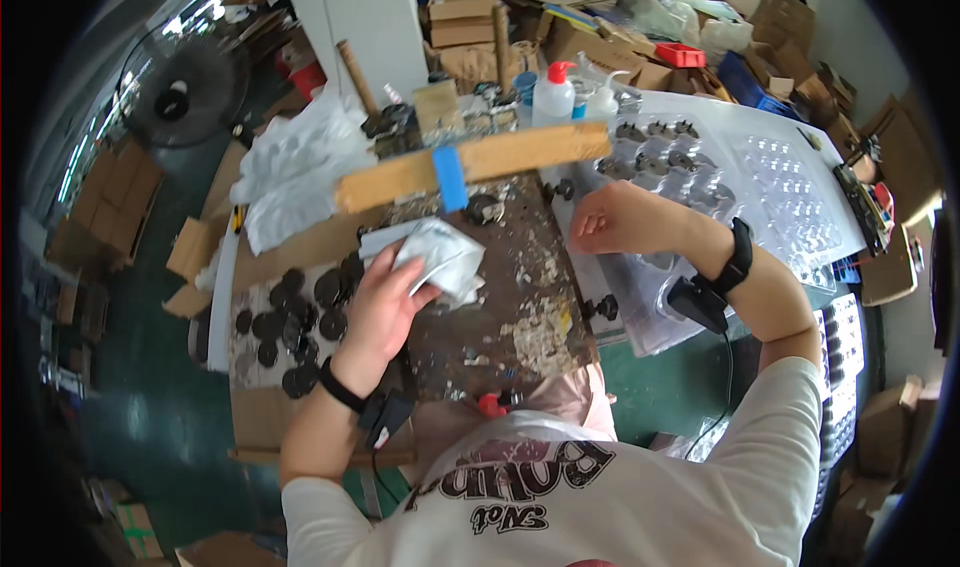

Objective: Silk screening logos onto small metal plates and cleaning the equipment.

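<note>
My left hand (pixel 385 302) is closed on a crumpled white cloth (pixel 447 257), held above the dark, stained work board (pixel 535 257). Left of that hand, several round black discs (pixel 290 317) lie loosely grouped on the bench. My right hand (pixel 618 217) hovers at the near-left side of a transparent plastic tray (pixel 650 292), fingers curled in; whatever they may hold is hidden. Small dark metal parts (pixel 655 157) sit in the hollows of that tray beyond the hand. Between the hands and the back of the board runs a wooden bar (pixel 520 154) wrapped with blue tape (pixel 450 179).
White foam wrapping (pixel 300 162) is heaped at the back left. A red-topped squeeze bottle (pixel 554 95) and a pump bottle (pixel 603 99) stand behind the bar. Black knobs (pixel 603 308) stick out along the board's right edge. A fan (pixel 185 87) stands far left; cardboard boxes (pixel 465 22) fill the back.
</note>
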